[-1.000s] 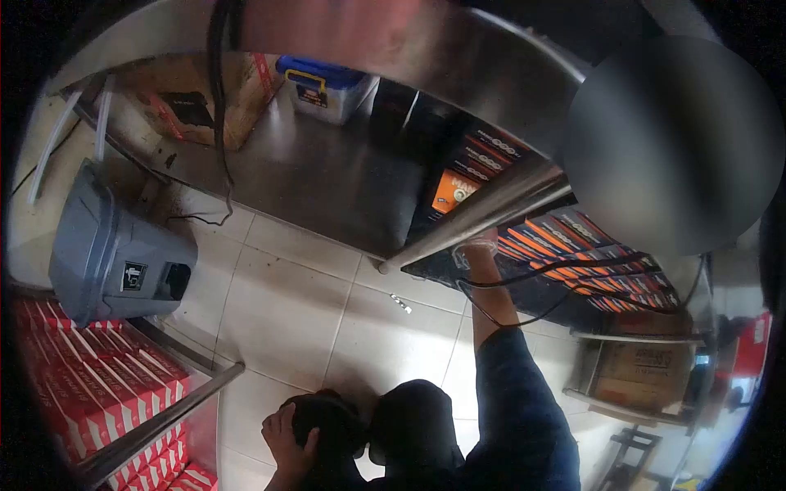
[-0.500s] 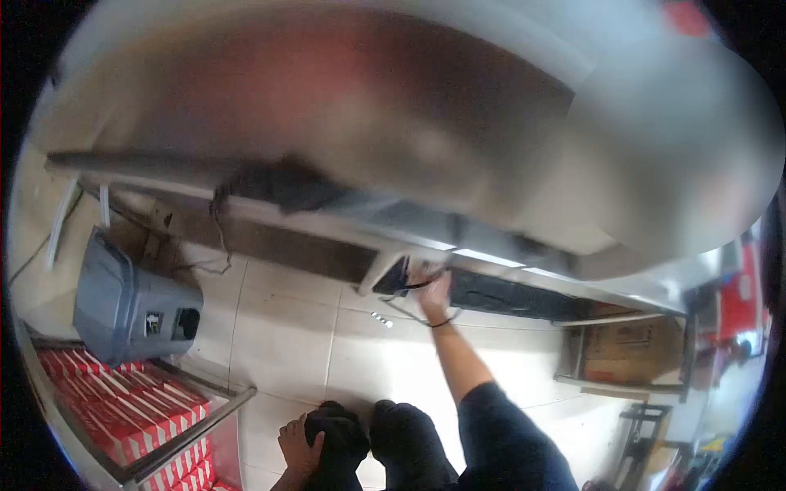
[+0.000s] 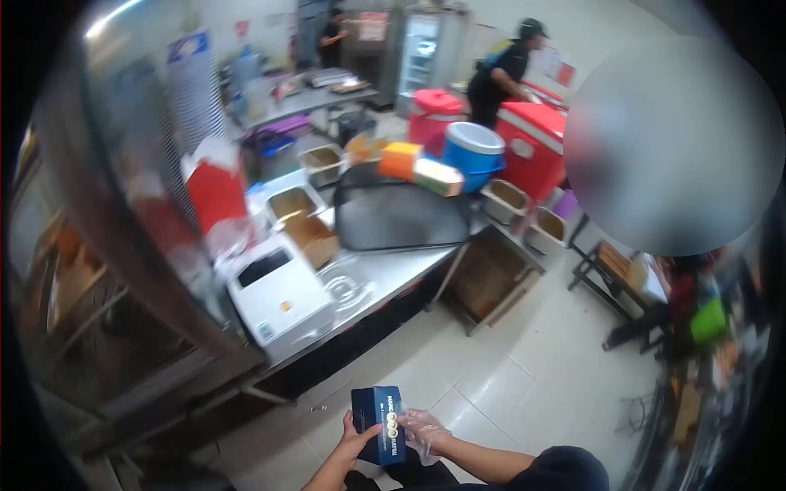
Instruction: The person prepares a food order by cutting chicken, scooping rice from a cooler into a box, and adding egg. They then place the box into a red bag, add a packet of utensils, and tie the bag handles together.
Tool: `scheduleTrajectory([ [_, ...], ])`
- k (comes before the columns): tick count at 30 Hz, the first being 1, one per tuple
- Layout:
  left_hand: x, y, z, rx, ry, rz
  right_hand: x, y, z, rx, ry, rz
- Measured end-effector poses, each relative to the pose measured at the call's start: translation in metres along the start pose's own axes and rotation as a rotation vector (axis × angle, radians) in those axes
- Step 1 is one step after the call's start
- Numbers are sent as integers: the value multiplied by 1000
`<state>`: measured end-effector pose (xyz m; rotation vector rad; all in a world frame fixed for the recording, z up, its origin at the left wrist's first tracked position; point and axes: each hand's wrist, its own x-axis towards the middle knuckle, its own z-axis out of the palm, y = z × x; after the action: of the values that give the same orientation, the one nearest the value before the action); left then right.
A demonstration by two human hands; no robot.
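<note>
A dark blue box (image 3: pixel 390 450) with pale lettering and round light pictures is held low in front of my body. My left hand (image 3: pixel 350 440) grips its left side, thumb across the printed face. On the opposite edge, my right hand (image 3: pixel 424 430) wears a clear plastic glove and has its fingers closed on the box. Beyond the hands lies the metal counter (image 3: pixel 393 274), which carries a white box-like container (image 3: pixel 282 303), clear plastic lids (image 3: pixel 348 295) and a large black tray (image 3: pixel 401 217).
A glass-sided cabinet (image 3: pixel 139 237) borders the left. Past the counter are a blue cooler (image 3: pixel 473 151), a red cooler (image 3: pixel 530 139) and metal food pans (image 3: pixel 503 200). One person (image 3: pixel 499 78) stands behind the coolers, another (image 3: pixel 332 39) farther back. A wooden-topped stool (image 3: pixel 614 266) is at right.
The view has swung up from under a counter to over its top. My left hand has left my knee, my right has come out from below, and both now hold the blue box.
</note>
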<state>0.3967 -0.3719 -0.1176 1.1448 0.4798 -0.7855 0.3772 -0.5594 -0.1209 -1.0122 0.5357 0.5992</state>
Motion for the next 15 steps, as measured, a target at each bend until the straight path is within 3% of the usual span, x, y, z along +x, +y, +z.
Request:
scheduleTrajectory([
  [1,-2,8,19,80,-81,82,-22,-15,-5,29,16,-37],
  [3,0,23,63,181,-188,170,-57,-43,-26,-667,13,-190],
  [4,2,28,87,276,-218,249,-76,-58,-37,-870,69,-219],
  [6,9,33,143,366,-262,426,-94,-80,-81,-791,95,-330],
  [7,17,35,169,383,-280,422,-104,-91,-110,-733,100,-418],
  [8,32,36,194,224,-353,393,-92,-92,-157,-1170,302,-661],
  [11,53,57,298,-165,-568,227,-160,-176,-217,-889,489,-584],
  [13,62,63,363,-36,-669,278,-207,-222,-234,-1701,1216,-893],
  [15,59,70,421,-65,-834,195,-213,-253,-262,-1695,1298,-903],
])
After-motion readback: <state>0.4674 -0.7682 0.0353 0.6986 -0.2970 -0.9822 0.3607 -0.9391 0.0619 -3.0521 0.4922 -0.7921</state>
